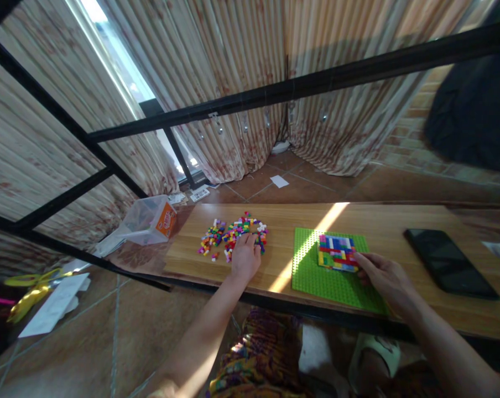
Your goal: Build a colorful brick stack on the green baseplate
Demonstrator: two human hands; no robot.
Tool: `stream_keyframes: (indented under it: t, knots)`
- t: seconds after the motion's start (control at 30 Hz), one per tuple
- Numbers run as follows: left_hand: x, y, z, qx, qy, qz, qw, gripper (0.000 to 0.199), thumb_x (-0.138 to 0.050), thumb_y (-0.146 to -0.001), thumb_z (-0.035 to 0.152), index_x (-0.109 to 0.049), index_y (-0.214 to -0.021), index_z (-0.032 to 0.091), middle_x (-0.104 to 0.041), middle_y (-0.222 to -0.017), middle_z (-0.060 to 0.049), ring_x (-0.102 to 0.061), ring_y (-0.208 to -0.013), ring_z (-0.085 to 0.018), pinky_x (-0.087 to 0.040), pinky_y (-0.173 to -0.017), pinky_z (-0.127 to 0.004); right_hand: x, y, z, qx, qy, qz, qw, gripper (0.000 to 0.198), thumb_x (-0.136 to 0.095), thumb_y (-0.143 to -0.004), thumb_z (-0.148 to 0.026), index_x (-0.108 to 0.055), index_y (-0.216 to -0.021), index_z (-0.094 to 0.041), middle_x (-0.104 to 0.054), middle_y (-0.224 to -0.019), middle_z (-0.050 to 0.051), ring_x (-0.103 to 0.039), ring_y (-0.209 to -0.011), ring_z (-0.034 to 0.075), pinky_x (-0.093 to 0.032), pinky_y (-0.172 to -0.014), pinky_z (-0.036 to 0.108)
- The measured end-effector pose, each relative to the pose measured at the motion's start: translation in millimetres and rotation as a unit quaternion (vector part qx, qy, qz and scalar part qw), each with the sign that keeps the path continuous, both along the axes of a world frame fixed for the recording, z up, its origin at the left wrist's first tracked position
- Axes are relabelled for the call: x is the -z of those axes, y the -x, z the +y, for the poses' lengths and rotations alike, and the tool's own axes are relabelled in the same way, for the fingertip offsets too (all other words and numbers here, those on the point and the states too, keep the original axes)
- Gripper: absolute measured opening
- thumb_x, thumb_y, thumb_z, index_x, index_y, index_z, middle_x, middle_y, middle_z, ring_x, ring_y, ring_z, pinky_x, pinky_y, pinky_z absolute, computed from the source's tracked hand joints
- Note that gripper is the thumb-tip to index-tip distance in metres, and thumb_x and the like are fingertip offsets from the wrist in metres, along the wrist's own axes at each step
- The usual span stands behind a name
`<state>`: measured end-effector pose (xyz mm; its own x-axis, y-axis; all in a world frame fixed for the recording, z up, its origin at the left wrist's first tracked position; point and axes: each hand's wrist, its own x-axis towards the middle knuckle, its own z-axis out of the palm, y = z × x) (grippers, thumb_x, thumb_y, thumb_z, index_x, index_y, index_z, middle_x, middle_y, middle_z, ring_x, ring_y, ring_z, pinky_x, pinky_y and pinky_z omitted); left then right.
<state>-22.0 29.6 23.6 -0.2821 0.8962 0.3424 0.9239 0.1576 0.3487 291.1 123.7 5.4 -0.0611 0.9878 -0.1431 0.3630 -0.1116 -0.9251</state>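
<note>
My left hand [245, 258] rests at the near edge of a pile of small toy building bricks [238, 228] in many colours. Its fingers bend down together among the bricks, and what they pinch, if anything, is too small to make out. A green studded baseplate [310, 276] lies to the right of the pile. Over it is a flat panel of joined bricks [337, 253] in red, blue, yellow and white. My right hand [380, 272] grips the panel's right edge, thumb on top and the other fingers curled, partly hidden. Whether the panel touches the baseplate I cannot tell.
A black phone or tablet [451, 262] lies on the wooden table [275, 218] at the right. On the floor to the left stands a clear plastic box [144, 221] with an orange label. A black metal rail [250, 102] crosses in front of the curtains.
</note>
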Motion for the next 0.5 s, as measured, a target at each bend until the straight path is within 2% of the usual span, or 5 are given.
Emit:
stream_keyframes:
  t: [0.1,0.17,0.33,0.43,0.5]
  knots:
    - [-2.5,0.4,17.1,-0.014,0.034,0.023,0.999,0.028,-0.054,-0.083,0.016,-0.062,-0.110,0.015,-0.062,-0.107,-0.011,-0.056,-0.105,-0.024,-0.045,-0.095,-0.037,-1.6,-1.0,0.3,-0.005,0.042,0.001,0.999,0.049,-0.062,-0.073,-0.053,-0.070,-0.094,-0.010,-0.061,-0.058,0.003,-0.056,-0.050,0.014,-0.047,-0.042,0.023]
    - [-2.2,2.2,24.7,-0.025,0.050,0.036,0.998,0.025,-0.054,-0.083,0.016,-0.064,-0.105,0.014,-0.064,-0.103,-0.011,-0.057,-0.103,-0.025,-0.045,-0.095,-0.038,-2.7,-1.7,0.0,-0.012,0.045,0.002,0.999,0.049,-0.062,-0.073,-0.053,-0.070,-0.095,-0.010,-0.061,-0.058,0.003,-0.056,-0.051,0.014,-0.047,-0.043,0.023]
    - [-0.3,6.9,33.0,-0.020,0.037,0.034,0.999,0.021,-0.051,-0.080,0.009,-0.067,-0.091,0.016,-0.067,-0.092,-0.009,-0.059,-0.097,-0.023,-0.044,-0.096,-0.039,-5.9,-0.5,-1.3,-0.014,0.044,-0.001,0.999,0.050,-0.062,-0.074,-0.054,-0.070,-0.097,-0.011,-0.062,-0.061,0.004,-0.057,-0.054,0.014,-0.047,-0.044,0.023]
    - [0.1,7.2,32.5,-0.023,-0.007,-0.032,0.999,0.025,-0.051,-0.077,0.006,-0.068,-0.092,0.017,-0.068,-0.093,-0.009,-0.061,-0.096,-0.023,-0.045,-0.095,-0.041,-7.7,1.4,-1.1,-0.020,0.045,-0.004,0.999,0.049,-0.061,-0.074,-0.054,-0.070,-0.096,-0.011,-0.062,-0.060,0.004,-0.056,-0.053,0.014,-0.046,-0.045,0.024]
    - [0.4,4.2,29.9,-0.027,-0.034,-0.134,0.990,0.025,-0.051,-0.077,0.007,-0.068,-0.095,0.016,-0.069,-0.094,-0.009,-0.062,-0.094,-0.022,-0.048,-0.091,-0.040,-9.2,1.3,0.1,-0.028,0.039,-0.014,0.999,0.049,-0.060,-0.075,-0.054,-0.070,-0.096,-0.011,-0.063,-0.059,0.004,-0.057,-0.052,0.015,-0.046,-0.045,0.025]
